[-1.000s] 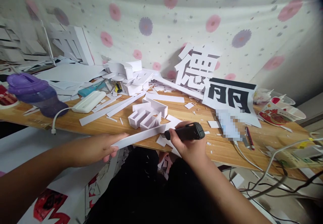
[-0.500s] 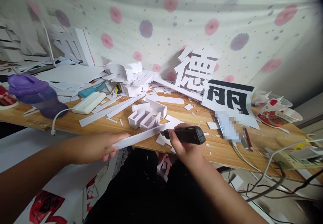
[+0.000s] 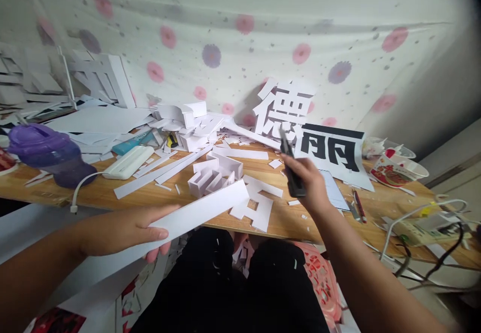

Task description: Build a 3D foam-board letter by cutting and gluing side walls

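Observation:
My left hand (image 3: 128,230) grips a long white foam-board strip (image 3: 205,210), thumb on top and fingers beneath, with its far end tilted up over the table edge. In my right hand (image 3: 308,178) is a black utility knife (image 3: 293,175), held upright with its blade pointing up, apart from the strip. Behind the strip's end stands a small white box-like letter piece (image 3: 214,173) with raised walls. A flat white cut-out character (image 3: 261,210) lies to the right of the strip's end, partly over the table's front edge.
White offcuts (image 3: 199,127) heap at the back. A large white character (image 3: 283,105) leans on the curtain beside a printed sheet (image 3: 332,147). A purple bottle (image 3: 52,152) and white power bank (image 3: 130,162) stand left; a paper bowl (image 3: 398,170) and cables (image 3: 398,218) are right.
My right hand has lifted the knife off the strip, up and to the right, blade now upward. The strip has turned its broad face up. The flat cut-out is now more exposed.

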